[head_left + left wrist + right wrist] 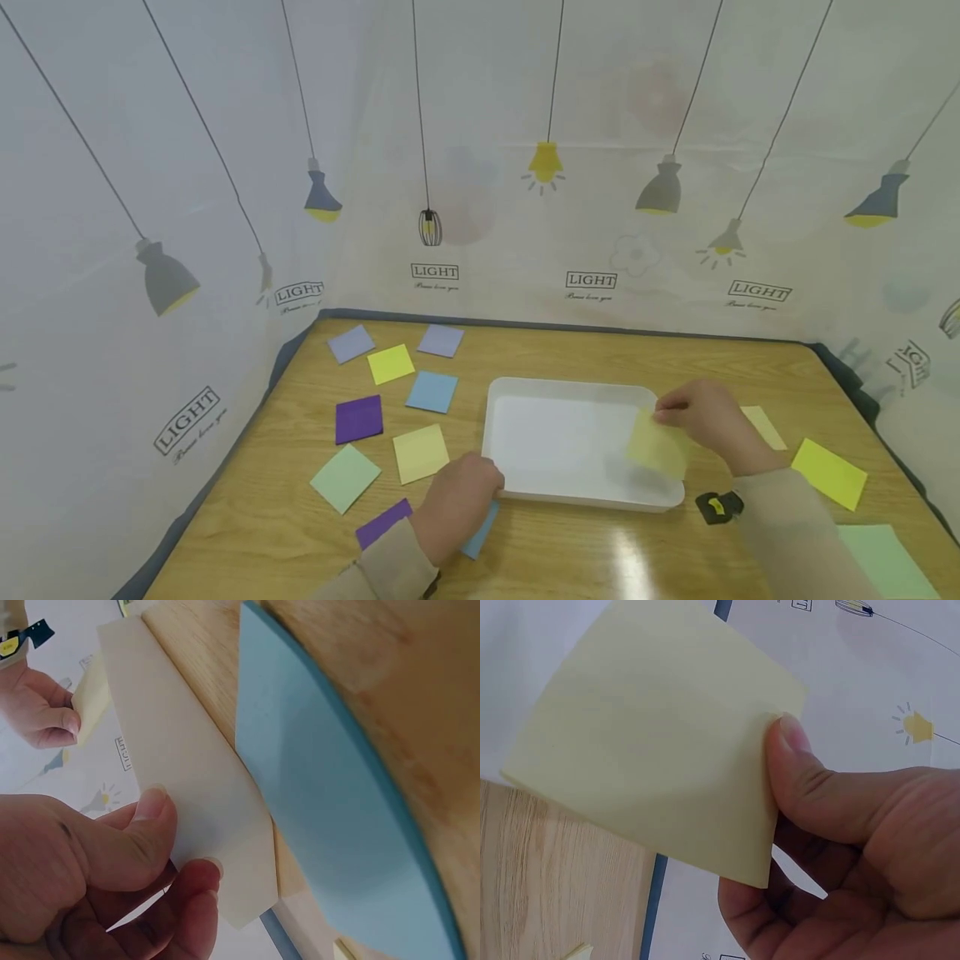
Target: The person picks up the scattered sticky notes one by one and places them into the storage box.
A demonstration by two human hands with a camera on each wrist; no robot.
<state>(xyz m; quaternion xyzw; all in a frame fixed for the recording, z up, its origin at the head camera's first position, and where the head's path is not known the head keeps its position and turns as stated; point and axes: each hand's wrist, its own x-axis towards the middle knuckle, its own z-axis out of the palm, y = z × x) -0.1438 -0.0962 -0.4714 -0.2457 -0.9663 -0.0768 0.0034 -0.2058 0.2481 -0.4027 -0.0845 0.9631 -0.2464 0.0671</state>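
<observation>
A shallow white tray (547, 442) lies on the wooden table. My left hand (459, 504) grips its rim at the near left corner; in the left wrist view the thumb presses the tray's outer wall (180, 742). Over the tray's right end, my right hand (708, 421) pinches a pale yellow sticky note pad (656, 442) at one edge. The right wrist view has this pad (652, 742) tilted, its thumb on the face and the other fingers mostly behind. A blue sticky note pad (315, 795) lies beside the tray, partly under the left hand in the head view.
Left of the tray are several sticky note pads, among them purple (358, 419), green (346, 478) and blue (432, 392) ones. To the right lie a bright yellow pad (829, 473) and a green one (888, 560). A lamp-printed cloth (510, 233) walls the table.
</observation>
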